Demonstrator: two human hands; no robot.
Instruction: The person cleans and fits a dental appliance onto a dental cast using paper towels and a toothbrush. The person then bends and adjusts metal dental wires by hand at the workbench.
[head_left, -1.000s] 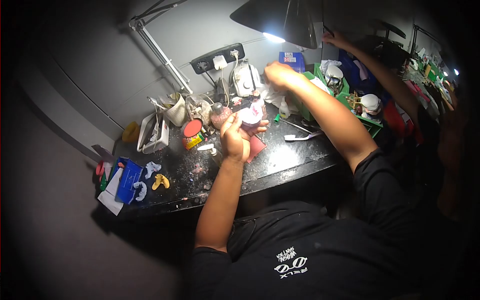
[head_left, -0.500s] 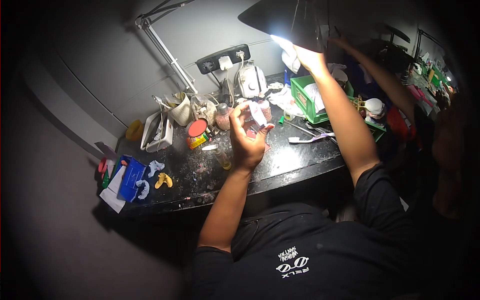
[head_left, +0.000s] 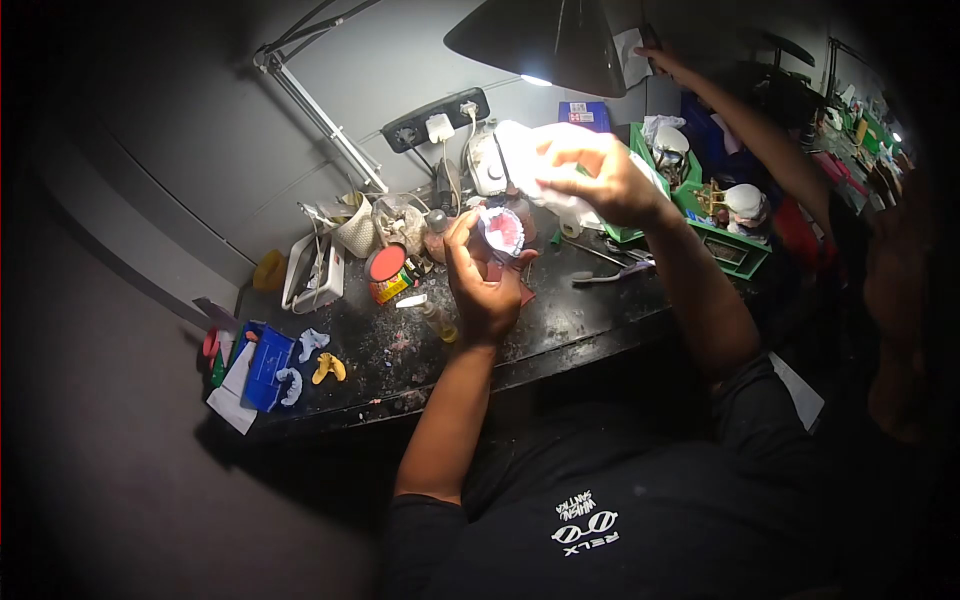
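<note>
My left hand (head_left: 480, 290) is raised above the bench with its fingers curled round a dental cast (head_left: 502, 231), pale at the rim and pink inside the arch. My right hand (head_left: 605, 178) is up to the right under the lamp (head_left: 545, 45), its fingers pinched on a white cloth (head_left: 518, 158). Glare washes out the cloth's edges, and it is apart from the cast. Under my left hand stands a small bottle (head_left: 437, 322) with a white top.
Green bins (head_left: 735, 248) and a toothbrush (head_left: 600, 276) lie to the right. At left are a blue tray (head_left: 268, 368), a yellow dental piece (head_left: 328, 366), a red-lidded can (head_left: 388, 264) and a white container (head_left: 314, 268). Another person's arm (head_left: 740, 115) reaches in at upper right.
My right hand has come down and left from beside the lamp with the white cloth. The cast in my left hand has turned, so its pink inner side shows. The lamp has shifted slightly left.
</note>
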